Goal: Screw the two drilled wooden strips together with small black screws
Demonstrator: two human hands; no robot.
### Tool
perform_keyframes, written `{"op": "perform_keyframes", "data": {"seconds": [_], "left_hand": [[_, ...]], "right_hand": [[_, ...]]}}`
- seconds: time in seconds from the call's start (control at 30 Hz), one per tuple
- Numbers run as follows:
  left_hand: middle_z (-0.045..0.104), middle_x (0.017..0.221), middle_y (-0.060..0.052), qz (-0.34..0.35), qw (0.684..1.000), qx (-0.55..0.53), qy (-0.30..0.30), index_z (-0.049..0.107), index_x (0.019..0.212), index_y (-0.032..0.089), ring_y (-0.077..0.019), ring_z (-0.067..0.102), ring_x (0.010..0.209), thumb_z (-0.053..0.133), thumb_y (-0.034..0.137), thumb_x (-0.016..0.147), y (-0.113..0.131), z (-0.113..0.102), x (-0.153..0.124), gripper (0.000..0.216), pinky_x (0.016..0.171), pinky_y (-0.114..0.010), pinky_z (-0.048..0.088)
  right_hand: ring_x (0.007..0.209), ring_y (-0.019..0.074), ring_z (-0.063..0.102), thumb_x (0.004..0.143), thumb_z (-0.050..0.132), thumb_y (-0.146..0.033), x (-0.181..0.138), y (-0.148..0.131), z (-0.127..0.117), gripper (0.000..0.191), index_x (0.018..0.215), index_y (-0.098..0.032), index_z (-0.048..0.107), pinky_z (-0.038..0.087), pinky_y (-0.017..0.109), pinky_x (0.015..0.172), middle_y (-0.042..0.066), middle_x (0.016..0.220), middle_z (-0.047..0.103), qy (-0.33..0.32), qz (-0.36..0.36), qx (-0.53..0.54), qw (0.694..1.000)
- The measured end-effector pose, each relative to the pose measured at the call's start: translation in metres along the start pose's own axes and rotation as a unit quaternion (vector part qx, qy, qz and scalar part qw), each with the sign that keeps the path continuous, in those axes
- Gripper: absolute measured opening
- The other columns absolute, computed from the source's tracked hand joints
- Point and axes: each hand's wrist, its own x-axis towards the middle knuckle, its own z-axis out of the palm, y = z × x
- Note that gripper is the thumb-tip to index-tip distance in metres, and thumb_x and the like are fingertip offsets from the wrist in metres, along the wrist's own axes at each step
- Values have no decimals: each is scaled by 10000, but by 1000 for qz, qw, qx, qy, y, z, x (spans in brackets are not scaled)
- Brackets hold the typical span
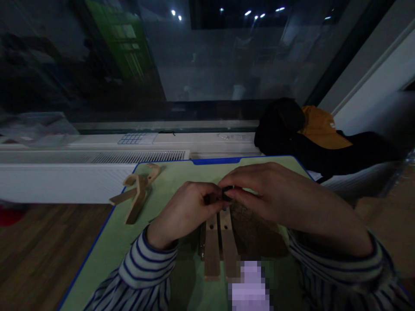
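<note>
Two flat wooden slats [220, 246] with holes lie side by side on the green mat [129, 242], pointing away from me. My left hand [184, 214] is curled at their far end, fingers closed round something small and dark. My right hand [275, 196] reaches over from the right and pinches the same small dark part [227, 193] above the slats' top ends. Both sleeves are blue and white striped. What exactly the dark part is stays too dim to tell.
A loose bundle of curved wooden pieces [138, 194] lies on the mat's far left corner. A black bag with an orange cap [319, 127] rests at the right by the window sill. A white radiator [65, 179] runs along the left below the dark window.
</note>
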Motion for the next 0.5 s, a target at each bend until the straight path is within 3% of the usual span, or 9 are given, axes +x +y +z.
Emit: {"op": "perform_keyframes", "data": {"seconds": [0.5], "left_hand": [[621,601,24,-7,1000,13,-8,676,757,163,-116,543,544,577,309,813,0,-2,0,185,507,-221,359]], "right_hand": [[827,143,615,877,478,-192,0,0,1,204,1014,-216,626,430,268,735,-10,950,675,19,3,-6,1000]]}}
